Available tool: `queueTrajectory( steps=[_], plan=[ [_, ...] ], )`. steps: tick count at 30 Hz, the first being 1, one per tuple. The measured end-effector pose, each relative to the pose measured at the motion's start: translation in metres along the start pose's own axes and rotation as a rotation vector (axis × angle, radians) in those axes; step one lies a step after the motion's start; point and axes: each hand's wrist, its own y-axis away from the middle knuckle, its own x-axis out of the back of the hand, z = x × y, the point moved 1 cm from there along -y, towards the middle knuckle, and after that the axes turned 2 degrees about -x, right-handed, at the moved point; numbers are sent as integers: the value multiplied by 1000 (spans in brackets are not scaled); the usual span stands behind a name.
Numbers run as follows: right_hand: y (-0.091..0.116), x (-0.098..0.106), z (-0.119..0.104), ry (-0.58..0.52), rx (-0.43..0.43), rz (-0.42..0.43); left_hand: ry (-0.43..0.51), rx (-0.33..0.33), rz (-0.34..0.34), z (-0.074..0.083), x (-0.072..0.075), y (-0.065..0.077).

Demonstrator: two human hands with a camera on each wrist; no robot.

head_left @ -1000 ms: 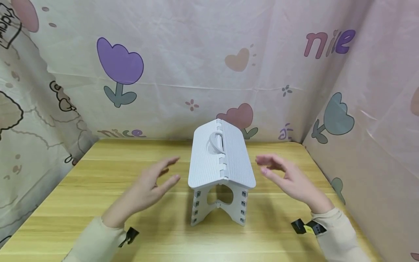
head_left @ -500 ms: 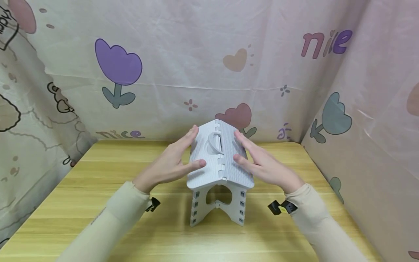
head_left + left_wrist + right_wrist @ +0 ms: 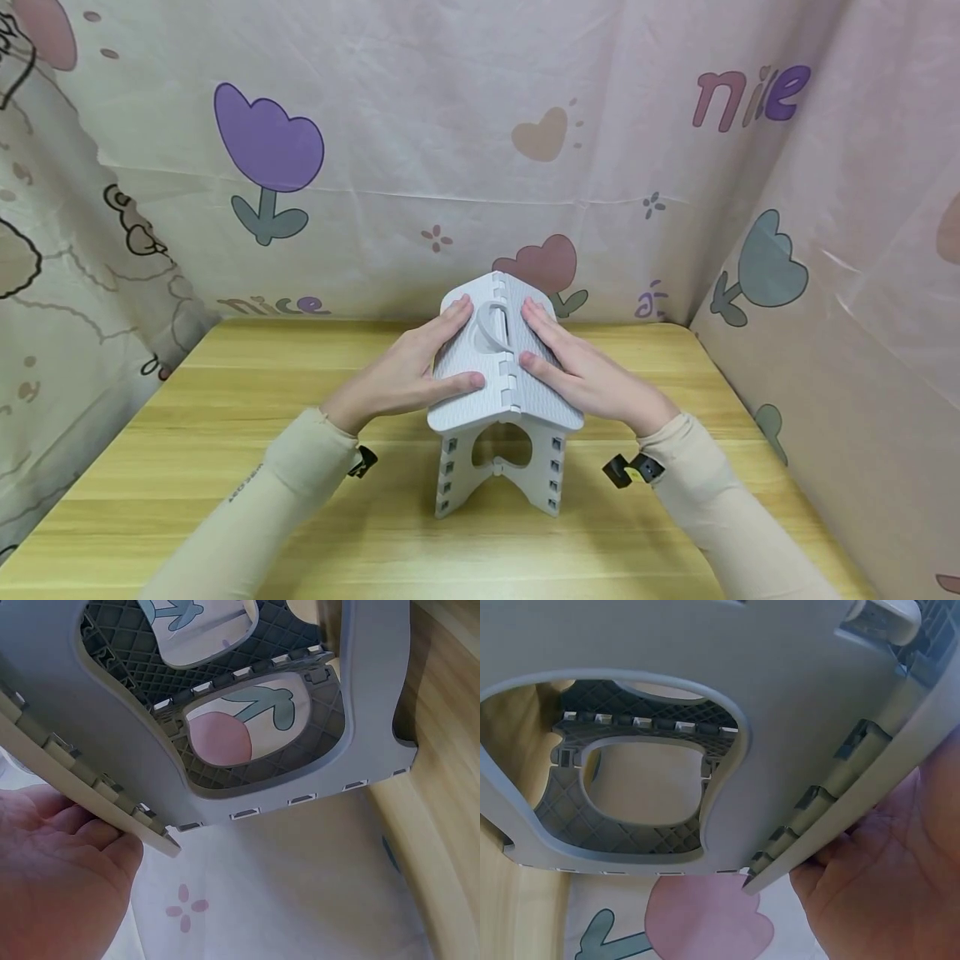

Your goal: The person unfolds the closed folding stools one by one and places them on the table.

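A white folding step stool (image 3: 468, 408) stands on the table, its hinged top raised along the middle like a small roof, with a loop handle (image 3: 489, 329) at the ridge. My left hand (image 3: 408, 367) rests on the left top panel, fingers straight and thumb apart. On the right panel lies my right hand (image 3: 588, 371), also with straight fingers. Both wrist views look in beneath the top: the stool's side legs (image 3: 375, 690) have large oval openings, and the hinged end panels (image 3: 630, 844) show a ribbed inside. The palms (image 3: 60, 877) are against the outer face of the top.
The stool stands on a wooden table (image 3: 225, 417) with light grain. Behind the table hangs a pale curtain (image 3: 390, 125) printed with flowers and words, and it also closes in both sides. Small black wrist cameras (image 3: 618, 471) are strapped below each sleeve.
Both hands have come inward from either side of the stool and now rest on its two top panels. The stool itself has stayed in place, its top still peaked.
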Motion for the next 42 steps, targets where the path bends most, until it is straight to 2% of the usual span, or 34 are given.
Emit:
queueTrajectory(
  steps=[8, 20, 28, 42],
  plan=[
    [0, -1, 0, 9, -5, 3, 0, 7, -2, 0, 0, -1],
    [-2, -2, 1, 17, -16, 2, -33, -32, 1, 0, 4, -4],
    [-3, -2, 2, 40, -33, -7, -39, 8, -38, 1, 6, -6],
    [-3, 0, 0, 63, -45, -10, -38, 19, -41, 2, 8, -7]
  ],
)
